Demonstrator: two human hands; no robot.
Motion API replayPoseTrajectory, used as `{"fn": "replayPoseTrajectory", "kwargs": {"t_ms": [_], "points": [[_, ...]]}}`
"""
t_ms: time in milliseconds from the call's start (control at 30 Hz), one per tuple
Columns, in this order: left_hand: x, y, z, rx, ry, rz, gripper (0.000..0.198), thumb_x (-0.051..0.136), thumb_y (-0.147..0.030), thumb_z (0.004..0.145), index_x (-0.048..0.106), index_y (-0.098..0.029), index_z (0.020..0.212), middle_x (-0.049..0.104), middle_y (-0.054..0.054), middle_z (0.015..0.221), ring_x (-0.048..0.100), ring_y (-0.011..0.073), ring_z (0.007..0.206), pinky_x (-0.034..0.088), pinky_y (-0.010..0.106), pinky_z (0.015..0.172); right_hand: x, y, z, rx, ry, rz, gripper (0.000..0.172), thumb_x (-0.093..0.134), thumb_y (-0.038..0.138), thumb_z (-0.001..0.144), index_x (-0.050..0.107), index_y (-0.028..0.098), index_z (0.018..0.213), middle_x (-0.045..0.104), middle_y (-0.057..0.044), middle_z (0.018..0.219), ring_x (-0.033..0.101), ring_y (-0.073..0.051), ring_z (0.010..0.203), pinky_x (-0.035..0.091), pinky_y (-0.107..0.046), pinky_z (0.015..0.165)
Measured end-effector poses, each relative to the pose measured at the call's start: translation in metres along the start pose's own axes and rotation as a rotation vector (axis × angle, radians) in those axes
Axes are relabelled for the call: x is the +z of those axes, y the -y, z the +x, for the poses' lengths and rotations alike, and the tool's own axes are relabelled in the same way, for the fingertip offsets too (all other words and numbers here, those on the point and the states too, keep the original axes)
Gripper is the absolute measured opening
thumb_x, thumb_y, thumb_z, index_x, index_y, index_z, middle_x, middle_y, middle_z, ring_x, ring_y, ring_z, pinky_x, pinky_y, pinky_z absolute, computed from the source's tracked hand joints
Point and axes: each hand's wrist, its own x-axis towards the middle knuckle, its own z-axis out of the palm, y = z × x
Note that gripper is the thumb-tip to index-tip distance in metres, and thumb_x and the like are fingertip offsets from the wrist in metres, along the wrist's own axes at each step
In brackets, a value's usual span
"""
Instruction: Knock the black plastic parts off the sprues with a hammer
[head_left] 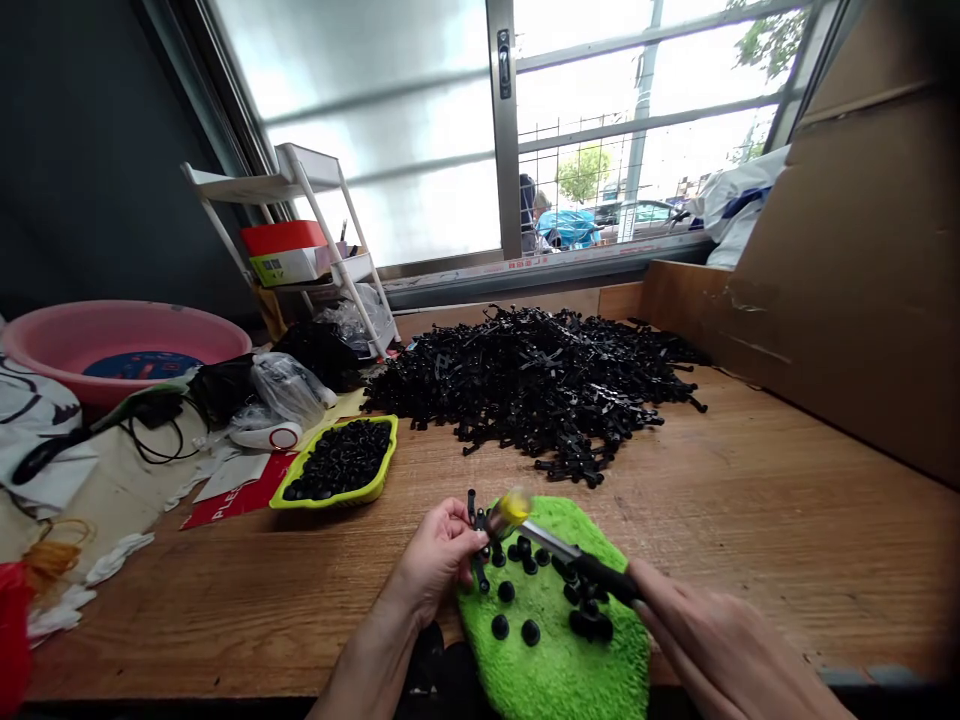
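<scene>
My left hand (442,545) pinches a slim black plastic part (481,575) at the left edge of a fuzzy green cloth (555,660). In my right hand (705,620) is a small hammer (555,543) with a metal shaft and black grip. Its yellow-ended head, blurred by motion, is close to the black part beside my left fingertips; whether they touch I cannot tell. Several round black caps (530,631) lie on the cloth between my hands. Part of the black piece is hidden behind my fingers.
A large heap of black parts (540,370) covers the back of the table. A yellow basket (382,480) holds small black pieces. Cardboard (847,250) stands at right; a white shelf rack (307,170), pink basin (52,330) and plastic bags (285,390) are at left.
</scene>
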Motion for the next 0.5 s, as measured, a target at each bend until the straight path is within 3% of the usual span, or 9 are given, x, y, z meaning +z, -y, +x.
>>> {"fn": "replayPoseTrajectory", "kwargs": {"t_ms": [67, 167, 500], "points": [[0.000, 0.000, 0.000, -0.001, 0.004, 0.000, 0.034, 0.071, -0.029, 0.061, 0.041, -0.018, 0.073, 0.047, -0.011, 0.048, 0.034, 0.0006, 0.029, 0.024, 0.012, 0.030, 0.002, -0.001, 0.001, 0.052, 0.071, -0.068, 0.029, 0.018, 0.032, 0.095, 0.045, 0.023, 0.093, 0.059, -0.002, 0.069, 0.061, -0.024, 0.063, 0.039, -0.032, 0.050], [0.001, -0.003, -0.001, -0.017, 0.009, -0.002, 0.036, 0.073, -0.031, 0.060, 0.041, -0.018, 0.072, 0.047, -0.011, 0.047, 0.036, 0.0007, 0.029, 0.022, 0.012, 0.031, 0.005, -0.001, 0.000, 0.062, 0.070, -0.030, 0.030, 0.016, 0.033, 0.096, 0.042, 0.022, 0.101, 0.061, -0.004, 0.079, 0.061, -0.024, 0.074, 0.037, -0.031, 0.052], [0.000, -0.001, 0.001, 0.005, 0.003, -0.004, 0.033, 0.073, -0.028, 0.060, 0.043, -0.017, 0.071, 0.047, -0.011, 0.046, 0.036, 0.0015, 0.030, 0.023, 0.013, 0.032, 0.004, 0.009, 0.006, 0.023, -0.018, -0.029, 0.025, 0.020, 0.029, 0.095, 0.041, 0.024, 0.083, 0.054, 0.001, 0.061, 0.055, -0.020, 0.051, 0.034, -0.030, 0.046]]}}
